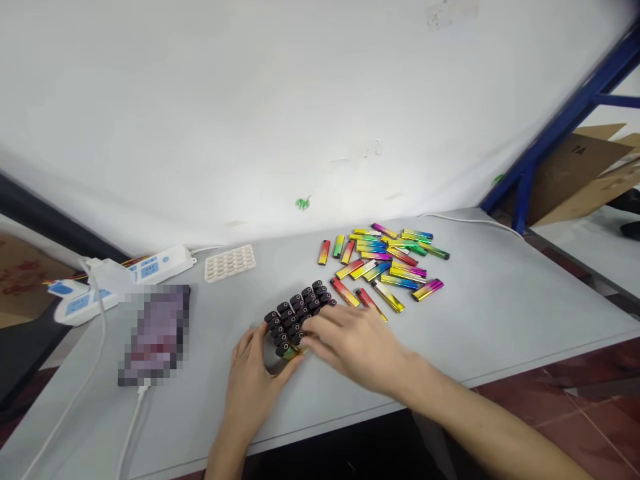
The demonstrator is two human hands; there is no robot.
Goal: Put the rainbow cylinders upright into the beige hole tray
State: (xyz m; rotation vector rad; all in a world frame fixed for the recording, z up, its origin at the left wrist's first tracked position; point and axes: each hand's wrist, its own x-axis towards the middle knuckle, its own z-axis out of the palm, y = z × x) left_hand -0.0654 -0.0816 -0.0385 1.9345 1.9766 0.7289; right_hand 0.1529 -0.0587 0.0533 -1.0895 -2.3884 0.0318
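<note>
A block of upright lighters (289,319) stands in tight rows on the grey table, black tops upward. Around its near left corner curves my left hand (253,383), thumb in front and fingers along the left side, shut on the block. My right hand (353,340) is at the block's right side, its fingers closed on a lighter there that they mostly hide. To the right, loose lighters (373,257) in shiny red, yellow, green, blue and purple lie in a scattered heap. Nearest the block, a red and yellow lighter (345,292) lies flat.
A white tray (230,263) with rows of slots lies near the wall. At the left are a power strip (163,263), a blurred-out phone (157,337) and white cables (103,333). A blue metal frame (525,180) and cardboard boxes (575,173) stand beyond the right end.
</note>
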